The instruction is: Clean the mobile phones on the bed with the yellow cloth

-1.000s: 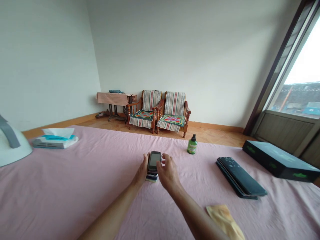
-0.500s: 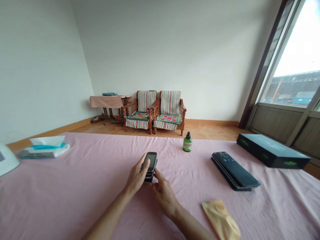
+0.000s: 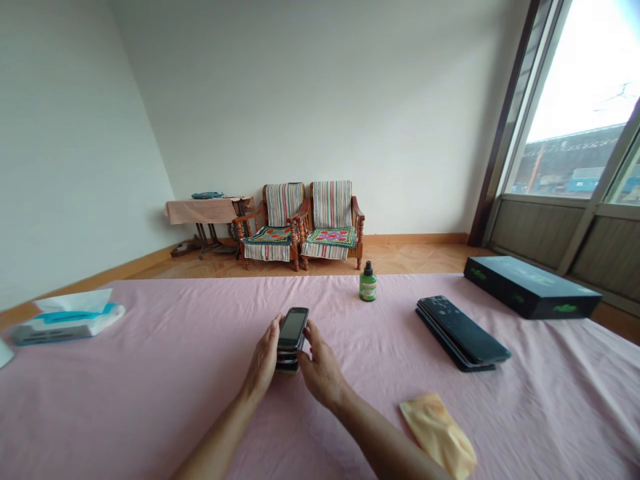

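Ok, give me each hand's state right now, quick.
Left hand: open, along the left side of the phone stack.
Right hand: open, fingers bent, at the stack's right side.

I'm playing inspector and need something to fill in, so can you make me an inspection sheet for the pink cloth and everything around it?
Surface: pink cloth, lightly wrinkled.
Things in hand: stack of phones, top one screen up.
Clutter: green bottle, upright; tissue pack; yellow cloth; pile of dark flat devices; black box.
Hands: left hand against the stack's left side; right hand at its right side.
Cables: nothing seen.
Surroundings: two wooden chairs, a cloth-covered table, a window.
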Tool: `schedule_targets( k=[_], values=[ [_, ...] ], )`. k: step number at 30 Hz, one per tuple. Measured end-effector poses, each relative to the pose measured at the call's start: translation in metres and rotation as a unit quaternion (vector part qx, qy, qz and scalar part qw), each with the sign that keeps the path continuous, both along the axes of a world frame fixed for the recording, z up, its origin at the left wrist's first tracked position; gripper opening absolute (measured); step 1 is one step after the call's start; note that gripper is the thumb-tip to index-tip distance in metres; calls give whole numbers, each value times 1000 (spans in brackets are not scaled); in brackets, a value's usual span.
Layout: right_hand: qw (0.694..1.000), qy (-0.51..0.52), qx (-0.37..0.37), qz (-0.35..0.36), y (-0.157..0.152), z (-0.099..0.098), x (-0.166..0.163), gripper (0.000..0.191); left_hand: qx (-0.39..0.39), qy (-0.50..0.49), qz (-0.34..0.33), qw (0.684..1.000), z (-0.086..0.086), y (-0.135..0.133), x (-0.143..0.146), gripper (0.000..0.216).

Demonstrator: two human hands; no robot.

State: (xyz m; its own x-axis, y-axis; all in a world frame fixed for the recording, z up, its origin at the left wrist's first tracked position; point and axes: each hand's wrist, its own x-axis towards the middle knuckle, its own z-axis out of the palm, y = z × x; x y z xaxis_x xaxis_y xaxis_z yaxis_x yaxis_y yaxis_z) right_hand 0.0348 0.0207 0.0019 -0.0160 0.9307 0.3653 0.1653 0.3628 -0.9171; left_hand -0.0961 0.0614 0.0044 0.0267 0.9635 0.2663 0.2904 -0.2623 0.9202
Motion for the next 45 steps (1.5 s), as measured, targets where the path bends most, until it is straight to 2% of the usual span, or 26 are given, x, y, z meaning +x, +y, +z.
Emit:
schedule_targets(
  k=[9, 18, 29, 31, 34, 36, 40, 45],
  values=[
    [1000, -25, -11, -7, 10, -2, 10, 64, -2, -19, -15, 1000, -1, 2, 1, 55],
    [1000, 0, -6, -7, 8, 0, 9, 59, 10, -13, -17, 1000, 4, -3, 3, 54],
    [998, 53, -16, -24, -2, -4, 8, 52, 41, 39, 20, 998, 8, -6, 4, 59],
    [998, 54, -20, -39, -1, -7, 10, 48, 51, 54, 31, 997, 8, -9, 5, 66],
    [997, 47, -31, -56, 3, -11, 13, 41, 102, 118, 64, 986, 8, -15, 10, 91],
    [996, 37, -38, -67, 5, -13, 15, 37, 118, 160, 83, 976, 7, -17, 12, 95],
    [996, 14, -43, -82, 6, -17, 15, 36, 75, 119, 98, 985, 5, -14, 10, 83],
    [995, -21, -15, -101, 1, -17, 12, 36, 59, 45, 132, 989, 6, -3, -2, 64]
  ],
)
